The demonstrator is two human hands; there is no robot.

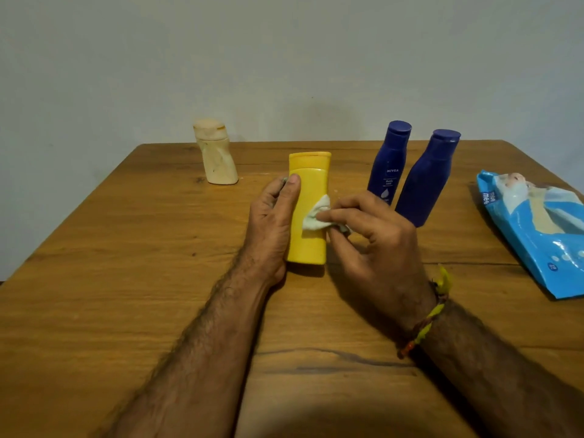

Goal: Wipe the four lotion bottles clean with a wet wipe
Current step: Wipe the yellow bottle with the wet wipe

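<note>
One bottle in hand, wiping under way

Four bottles on the brown wooden worktop (126, 279); you're working the flat yellow plastic lotion bottle (311, 184), centre, cap end pointing away from you. Your left hand (271, 222) grips its left edge, thumb laid up the front face, fingers curled round behind. Your right hand (376, 235) pinches a small crumpled white wet wipe (314, 214) between thumb and fingertips and presses it on the bottle's right mid-face.

Cream-coloured curved plastic bottle (218, 156) stands far left, well apart. Two dark blue plastic bottles stand right of centre: labelled blue bottle (388, 162) behind, plain blue bottle (426, 181) just in front and beside it, near your right hand. Blue wet-wipe pack (534, 235) lies flat at the right edge.

Step looks like the front-face wipe on the yellow one; can't tell which of the others are done. Next likely calls for rotating the bottle with your left hand to reach the back and cap, keeping the wipe pressed flat.
</note>
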